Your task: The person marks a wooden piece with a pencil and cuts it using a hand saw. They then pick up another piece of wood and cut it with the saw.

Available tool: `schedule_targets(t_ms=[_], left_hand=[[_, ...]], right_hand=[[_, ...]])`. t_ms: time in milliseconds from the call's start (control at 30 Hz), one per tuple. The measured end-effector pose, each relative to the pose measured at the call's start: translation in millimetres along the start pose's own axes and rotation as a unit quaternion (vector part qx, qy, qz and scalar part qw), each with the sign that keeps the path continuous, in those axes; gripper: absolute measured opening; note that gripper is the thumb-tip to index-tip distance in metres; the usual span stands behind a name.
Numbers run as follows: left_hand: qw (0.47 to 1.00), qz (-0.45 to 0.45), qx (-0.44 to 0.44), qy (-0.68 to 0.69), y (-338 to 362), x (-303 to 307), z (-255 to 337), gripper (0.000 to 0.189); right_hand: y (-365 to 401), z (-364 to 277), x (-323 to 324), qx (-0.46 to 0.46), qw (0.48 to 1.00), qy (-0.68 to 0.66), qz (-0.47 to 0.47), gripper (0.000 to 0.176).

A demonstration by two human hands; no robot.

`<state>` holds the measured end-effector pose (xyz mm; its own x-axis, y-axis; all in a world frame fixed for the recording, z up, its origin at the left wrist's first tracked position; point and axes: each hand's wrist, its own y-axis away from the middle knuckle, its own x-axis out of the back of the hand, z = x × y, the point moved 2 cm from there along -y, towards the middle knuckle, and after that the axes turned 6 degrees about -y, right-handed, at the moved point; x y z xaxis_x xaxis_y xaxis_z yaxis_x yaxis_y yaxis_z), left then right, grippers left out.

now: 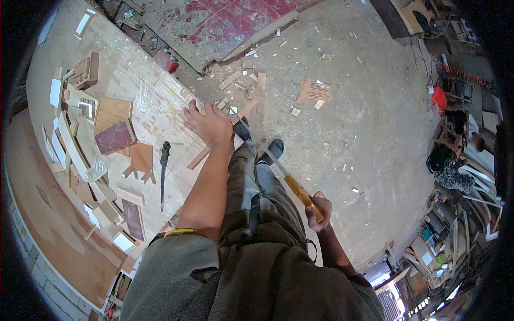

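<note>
My left hand [208,124] lies at the edge of the pale workbench [155,101], palm down with its fingers spread. A narrow wooden strip [198,159] passes beneath that hand and forearm, and its other end juts out past the bench edge. In my right hand [319,211], low on the right beside my thigh, is a yellow-handled tool with a long thin metal blade [296,190]. Its blurred blade slants up and left across my legs towards my left hand and the strip. A black-handled tool with a long dark blade [164,174] rests on the bench left of my forearm.
Wood pieces, a wooden board [114,113], a maroon-faced block [115,138] and a clear cup [97,171] crowd the bench's left side. Offcuts [261,81] and chips litter the concrete floor [375,128]. A red thing [439,97] and piled wood line the right side.
</note>
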<state>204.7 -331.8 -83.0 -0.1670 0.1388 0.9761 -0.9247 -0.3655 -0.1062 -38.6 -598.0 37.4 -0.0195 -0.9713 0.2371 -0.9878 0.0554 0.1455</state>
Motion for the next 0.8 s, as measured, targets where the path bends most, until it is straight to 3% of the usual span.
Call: schedule_targets(t_ms=[67,133,200,300,333,400,433,467,533,700,733,800], left_hand=[[0.998,-0.059,-0.007,-0.035,1,6,3,0.022],[0.998,-0.057,-0.015,-0.031,2,5,0,0.022],[0.998,-0.055,-0.027,-0.026,3,2,-3,0.022],[0.999,-0.028,-0.029,0.016,4,0,-6,0.027],[0.999,-0.029,-0.037,0.008,4,0,-6,0.03],[0.999,-0.031,-0.043,-0.001,7,3,-10,0.033],[0.997,-0.054,-0.059,-0.02,9,5,-13,0.036],[0.994,-0.075,-0.076,-0.039,10,6,-14,0.039],[0.995,-0.073,-0.063,-0.028,10,5,-15,0.046],[0.998,-0.059,-0.019,0.022,10,5,-12,0.063],[0.998,-0.059,-0.015,0.005,9,4,-11,0.066],[0.998,-0.061,-0.009,-0.012,12,4,-11,0.068]], right_hand=[[4,2,-3,-0.037,0.999,0.027,-0.004,0.045],[1,3,-1,-0.041,0.999,0.03,-0.017,0.045],[1,7,3,-0.055,0.997,-0.007,-0.049,0.026],[1,11,8,-0.056,0.997,0.028,-0.043,0.025],[1,11,12,-0.056,0.997,0.029,-0.044,0.025],[7,11,20,-0.121,0.989,0.047,-0.07,0.042],[9,10,22,-0.124,0.99,0.005,-0.066,0.027],[12,8,20,-0.124,0.99,0.005,-0.067,0.027],[12,-6,12,-0.114,0.993,-0.004,-0.04,0.045],[12,-5,8,-0.065,0.998,0.001,-0.018,0.035],[9,-7,10,-0.056,0.997,0.002,-0.061,0.027],[6,-16,10,-0.048,0.993,0.002,-0.106,0.03]])
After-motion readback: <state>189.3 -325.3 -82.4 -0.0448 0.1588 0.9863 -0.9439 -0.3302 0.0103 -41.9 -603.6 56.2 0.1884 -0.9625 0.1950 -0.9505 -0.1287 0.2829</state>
